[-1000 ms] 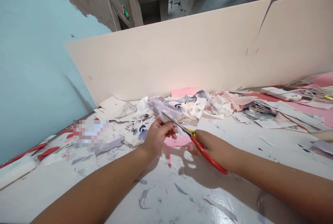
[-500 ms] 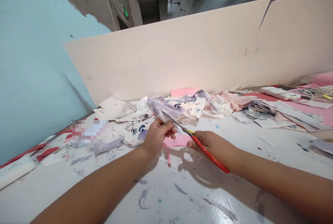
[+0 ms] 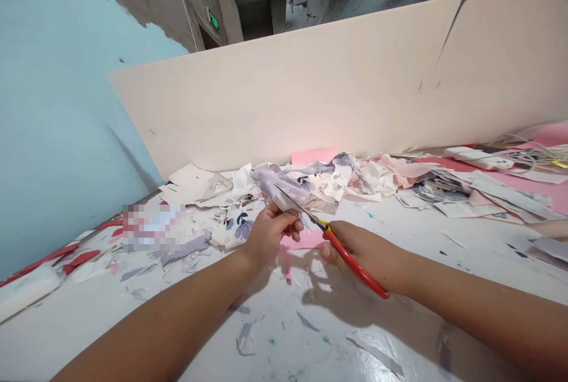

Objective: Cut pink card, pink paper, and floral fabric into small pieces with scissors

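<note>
Shifted left: red-handled scissors point(image 3: 350, 261) in right hand point(image 3: 361, 252), fingers point(image 3: 341, 233) wrapped on grips; left hand point(image 3: 268, 237), fingers pinching lilac floral fabric point(image 3: 284, 191) at 12 o'clock.

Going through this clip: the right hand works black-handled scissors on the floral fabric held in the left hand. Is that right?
Not quite: the handles are red, not black, as the head view shows. The right hand works red-handled scissors on the floral fabric held in the left hand.

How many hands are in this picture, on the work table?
2: the left hand at centre, pinching floral fabric, and the right hand just beside it, gripping red-handled scissors.
</note>
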A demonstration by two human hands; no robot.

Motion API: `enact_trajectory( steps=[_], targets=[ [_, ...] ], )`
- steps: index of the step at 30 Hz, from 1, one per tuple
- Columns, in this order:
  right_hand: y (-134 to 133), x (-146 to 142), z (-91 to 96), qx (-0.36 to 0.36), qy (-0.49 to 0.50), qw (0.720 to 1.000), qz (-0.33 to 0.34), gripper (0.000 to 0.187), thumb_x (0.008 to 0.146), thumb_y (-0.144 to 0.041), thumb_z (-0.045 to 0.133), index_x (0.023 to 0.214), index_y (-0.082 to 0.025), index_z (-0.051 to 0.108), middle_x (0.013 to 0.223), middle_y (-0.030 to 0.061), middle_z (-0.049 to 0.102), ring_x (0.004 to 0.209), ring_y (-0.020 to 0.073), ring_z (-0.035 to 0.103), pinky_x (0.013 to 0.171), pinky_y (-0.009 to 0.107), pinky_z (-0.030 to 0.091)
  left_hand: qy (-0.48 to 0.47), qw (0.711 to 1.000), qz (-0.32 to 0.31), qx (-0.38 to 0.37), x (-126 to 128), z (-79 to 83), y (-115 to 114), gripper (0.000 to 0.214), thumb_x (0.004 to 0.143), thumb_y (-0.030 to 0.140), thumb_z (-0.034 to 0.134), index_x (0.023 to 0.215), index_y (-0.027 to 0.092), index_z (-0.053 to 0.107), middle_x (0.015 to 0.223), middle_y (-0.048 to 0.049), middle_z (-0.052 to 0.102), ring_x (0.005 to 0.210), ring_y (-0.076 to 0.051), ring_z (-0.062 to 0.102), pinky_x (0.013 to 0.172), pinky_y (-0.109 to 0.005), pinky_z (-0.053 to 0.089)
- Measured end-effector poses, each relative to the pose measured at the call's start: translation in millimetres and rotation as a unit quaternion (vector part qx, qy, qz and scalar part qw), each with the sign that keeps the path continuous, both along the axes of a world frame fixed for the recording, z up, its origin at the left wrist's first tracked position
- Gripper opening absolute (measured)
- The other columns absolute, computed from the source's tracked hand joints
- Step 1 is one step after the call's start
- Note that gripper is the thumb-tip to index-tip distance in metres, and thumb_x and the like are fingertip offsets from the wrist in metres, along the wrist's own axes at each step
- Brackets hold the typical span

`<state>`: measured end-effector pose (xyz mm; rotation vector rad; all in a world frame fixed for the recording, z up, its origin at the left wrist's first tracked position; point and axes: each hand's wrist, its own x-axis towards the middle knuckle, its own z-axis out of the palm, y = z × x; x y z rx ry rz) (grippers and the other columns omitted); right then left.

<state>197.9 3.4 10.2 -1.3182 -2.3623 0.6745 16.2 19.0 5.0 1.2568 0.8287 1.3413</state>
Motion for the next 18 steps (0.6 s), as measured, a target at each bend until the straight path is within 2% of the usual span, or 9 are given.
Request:
enact_trajectory(
  steps=[4, 10, 18],
  targets=[
    [0.2, 1.4, -1.5, 0.005, -0.003, 1.0, 0.009, 0.046, 0.072, -0.064, 0.038, 0.066, -0.019, 0.036, 0.06, -0.003, 0.04, 0.05, 0.0093, 0.035, 0.046, 0.022, 0.029, 0.026, 0.999, -0.029, 0.0, 3.1, -2.8, -2.2, 0.013, 0.068, 0.025, 0.056, 0.061, 0.015, 0.052, 0.051, 0.0013, 0.053, 0.044, -0.008, 0.048, 0.046, -0.022, 0.041],
    [4.1, 1.4, -5.6, 0.023, 0.007, 1.0, 0.019, 0.047, 0.072, -0.065, 0.037, 0.064, -0.019, 0.036, 0.059, -0.0032, 0.039, 0.05, 0.0089, 0.033, 0.046, 0.021, 0.027, 0.027, 0.999, -0.036, 0.001, 3.5, -3.3, -2.6, 0.011, 0.069, 0.024, 0.057, 0.064, 0.015, 0.054, 0.051, 0.0011, 0.052, 0.045, -0.008, 0.048, 0.045, -0.021, 0.04],
    [4.3, -2.2, -2.8, -0.025, 0.017, 0.999, -0.023, 0.046, 0.071, -0.064, 0.039, 0.06, -0.019, 0.035, 0.054, -0.0031, 0.041, 0.046, 0.0087, 0.033, 0.043, 0.021, 0.025, 0.03, 0.998, -0.045, 0.011, 2.3, -4.2, -2.4, 0.013, 0.071, 0.024, 0.055, 0.063, 0.014, 0.052, 0.052, 0.0013, 0.053, 0.044, -0.007, 0.048, 0.047, -0.022, 0.039]
  ],
)
